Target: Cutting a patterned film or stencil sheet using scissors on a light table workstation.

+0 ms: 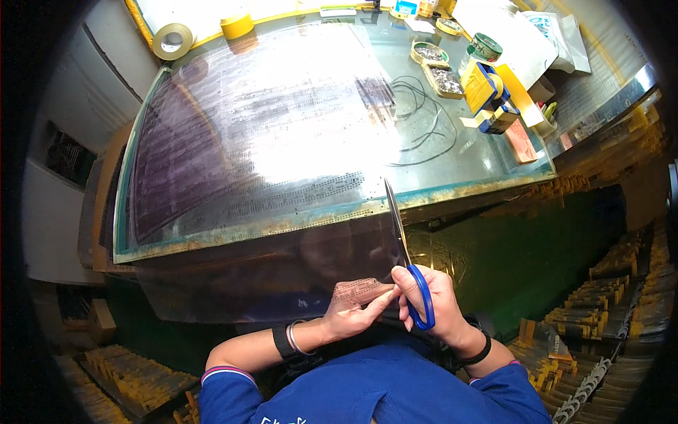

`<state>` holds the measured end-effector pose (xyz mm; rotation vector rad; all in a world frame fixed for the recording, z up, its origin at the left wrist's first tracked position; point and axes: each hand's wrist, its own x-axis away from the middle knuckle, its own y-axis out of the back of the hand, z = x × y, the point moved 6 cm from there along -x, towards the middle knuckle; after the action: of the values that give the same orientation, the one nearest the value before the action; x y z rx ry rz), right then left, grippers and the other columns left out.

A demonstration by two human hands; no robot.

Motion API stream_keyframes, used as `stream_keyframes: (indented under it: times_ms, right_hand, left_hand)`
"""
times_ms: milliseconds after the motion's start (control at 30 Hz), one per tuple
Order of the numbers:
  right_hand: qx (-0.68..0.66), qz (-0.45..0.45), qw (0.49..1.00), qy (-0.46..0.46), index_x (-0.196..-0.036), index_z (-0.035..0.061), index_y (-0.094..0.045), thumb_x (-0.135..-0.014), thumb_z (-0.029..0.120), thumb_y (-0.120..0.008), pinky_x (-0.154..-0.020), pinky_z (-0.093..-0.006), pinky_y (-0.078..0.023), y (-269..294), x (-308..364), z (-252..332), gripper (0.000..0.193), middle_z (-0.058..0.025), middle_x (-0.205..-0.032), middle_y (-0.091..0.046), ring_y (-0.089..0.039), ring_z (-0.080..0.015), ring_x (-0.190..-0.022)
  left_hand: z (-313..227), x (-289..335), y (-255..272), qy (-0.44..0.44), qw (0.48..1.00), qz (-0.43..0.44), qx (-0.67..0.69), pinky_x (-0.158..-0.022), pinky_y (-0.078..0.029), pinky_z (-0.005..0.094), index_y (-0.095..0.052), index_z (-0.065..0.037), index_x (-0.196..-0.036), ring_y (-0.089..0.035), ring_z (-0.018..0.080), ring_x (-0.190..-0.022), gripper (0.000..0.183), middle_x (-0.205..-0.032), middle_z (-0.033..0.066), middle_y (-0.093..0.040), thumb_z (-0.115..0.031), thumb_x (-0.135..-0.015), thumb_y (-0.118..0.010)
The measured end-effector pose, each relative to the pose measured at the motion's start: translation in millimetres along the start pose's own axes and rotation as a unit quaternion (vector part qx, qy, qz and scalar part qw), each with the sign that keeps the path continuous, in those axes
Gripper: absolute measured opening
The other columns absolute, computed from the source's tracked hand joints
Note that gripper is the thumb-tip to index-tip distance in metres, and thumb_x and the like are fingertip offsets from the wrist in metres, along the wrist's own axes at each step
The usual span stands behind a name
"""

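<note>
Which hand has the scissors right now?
The right hand, its thumb near the blue handle, grips the scissors; the left hand, the one with a metal bracelet at its wrist, pinches dark printed film instead.

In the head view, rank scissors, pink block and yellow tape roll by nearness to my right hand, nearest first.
1. Scissors, held in your right hand.
2. Pink block, right side of the table.
3. Yellow tape roll, far edge, left.
</note>
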<state>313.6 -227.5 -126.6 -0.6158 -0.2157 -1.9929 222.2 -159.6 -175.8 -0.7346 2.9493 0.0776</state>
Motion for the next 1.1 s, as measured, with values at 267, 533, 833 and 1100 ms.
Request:
stream_keyframes:
  times_ms: [267,533,833,1100]
  right_hand:
    - [0.035,0.007,0.999,0.007,-0.070,0.0036,-0.055,-0.086,0.030,-0.056,-0.036,-0.0178,-0.039,2.4,2.9,3.8,0.031,0.0010,-0.054,-0.050,-0.050,-0.0042,-0.043]
    - [0.118,0.042,0.992,-0.014,-0.070,0.0048,-0.053,-0.081,0.031,-0.063,-0.042,-0.0192,-0.041,33.3,3.4,-31.8,0.031,0.0014,-0.054,-0.049,-0.049,-0.0052,-0.046]
    - [0.144,0.123,0.980,-0.061,-0.072,0.0039,-0.056,-0.081,0.032,-0.064,-0.042,-0.0198,-0.039,32.0,-1.5,-43.7,0.030,0.0008,-0.054,-0.050,-0.049,-0.0057,-0.046]
    - [0.092,0.203,0.974,-0.031,-0.075,0.0048,-0.055,-0.083,0.027,-0.060,-0.045,-0.0198,-0.041,26.9,-6.9,-34.9,0.025,0.0007,-0.057,-0.051,-0.051,-0.0063,-0.048]
  left_hand:
    - [-16.2,-7.0,19.0,0.047,0.998,-0.003,0.049,-0.042,-0.042,0.0196,-0.065,-0.004,-0.095,-0.053,0.0060,-0.051,0.016,-0.070,0.0035,-0.062,-0.012,-0.085,-0.056]
    - [-3.7,-19.7,56.3,0.155,0.953,-0.091,0.243,-0.039,-0.042,0.0184,-0.062,0.001,-0.099,-0.054,0.0087,-0.049,0.025,-0.076,0.0090,-0.062,-0.017,-0.083,-0.061]
    - [-4.3,-21.6,63.9,0.202,0.911,-0.169,0.316,-0.035,-0.036,0.0164,-0.062,0.000,-0.088,-0.050,0.0078,-0.043,0.020,-0.066,0.0052,-0.059,-0.019,-0.086,-0.056]
    - [-12.4,-18.0,62.6,0.211,0.898,-0.146,0.357,-0.036,-0.038,0.0161,-0.063,-0.002,-0.086,-0.053,0.0072,-0.046,0.014,-0.066,0.0048,-0.060,-0.016,-0.084,-0.059]
